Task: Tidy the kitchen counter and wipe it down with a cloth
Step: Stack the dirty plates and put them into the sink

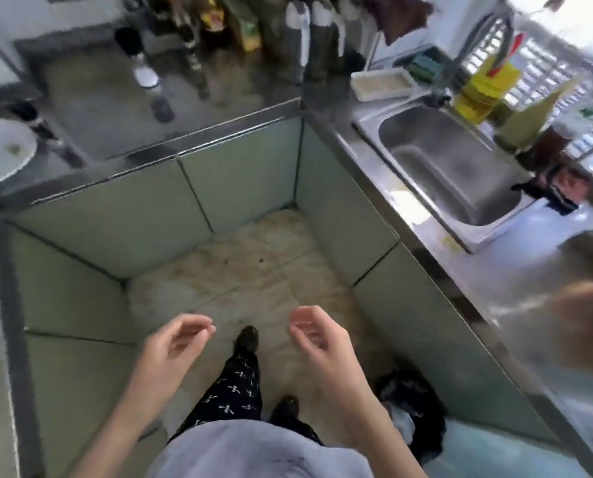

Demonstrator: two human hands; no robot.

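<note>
left hand (174, 343): empty, fingers loosely curled, apart, over the floor well short of the sink (460, 174) | right hand (314, 334): empty, fingers curled, apart, nearer the sink | counter (516, 305): wraps around the sink, bottles (302, 36) behind-left of sink | cloth: cannot tell which

Just one head-mounted wide-angle view, pointing steeply down at the floor (240, 270) between the L-shaped table (322, 108) runs. Sink (453, 174) sits far right, hands close at the bottom, everything pretty blurry.
</note>
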